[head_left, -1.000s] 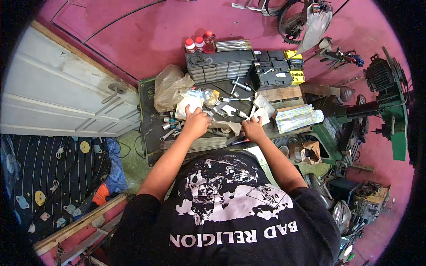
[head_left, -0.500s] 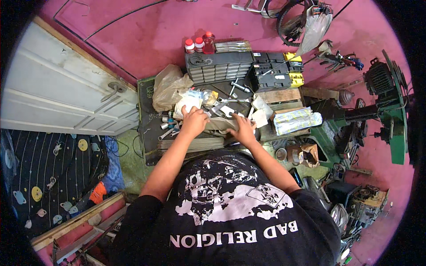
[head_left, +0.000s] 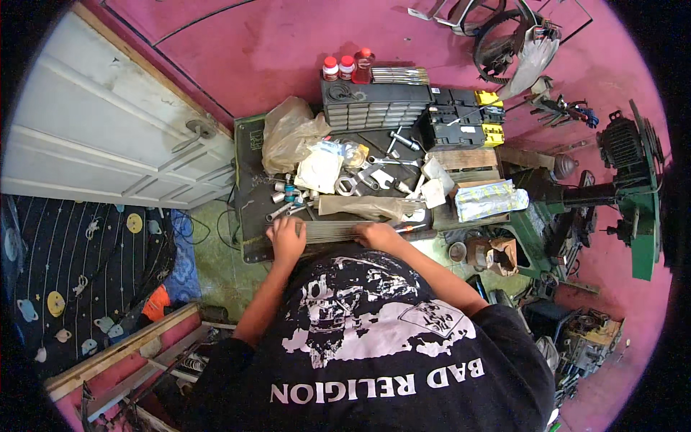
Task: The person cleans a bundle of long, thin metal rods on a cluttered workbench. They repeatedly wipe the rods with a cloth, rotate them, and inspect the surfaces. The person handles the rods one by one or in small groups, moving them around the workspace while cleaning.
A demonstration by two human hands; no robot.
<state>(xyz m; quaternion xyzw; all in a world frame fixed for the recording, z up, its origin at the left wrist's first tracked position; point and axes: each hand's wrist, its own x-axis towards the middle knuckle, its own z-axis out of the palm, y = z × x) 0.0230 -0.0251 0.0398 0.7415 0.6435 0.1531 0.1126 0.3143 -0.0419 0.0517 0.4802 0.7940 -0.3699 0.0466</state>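
A flat bundle of thin grey welding rods (head_left: 327, 232) lies along the near edge of the dark workbench (head_left: 252, 248). Over its left end, my left hand (head_left: 287, 241) has its fingers curled round the rods. My right hand (head_left: 379, 237) is closed at the other end, its fingertips partly hidden. Just beyond the rods rests a long packet in cloudy plastic wrap (head_left: 360, 207), apart from both hands. A screwdriver with an orange handle (head_left: 412, 228) lies to the right of my right hand. Sockets (head_left: 288, 193) and wrenches (head_left: 347, 186) are scattered behind the packet.
A crumpled plastic bag (head_left: 291, 137) sits at the far left of the bench. At the back stand a drawer cabinet (head_left: 378, 108) and black-and-yellow batteries (head_left: 461, 119). A wrapped silvery package (head_left: 491, 200) lies on the right. The white door (head_left: 122, 137) is left; a green machine (head_left: 633, 209) is right.
Both hands have come back from the plastic-wrapped packet to the rods at the near edge. The packet now lies uncovered by them. The whole view has shifted slightly.
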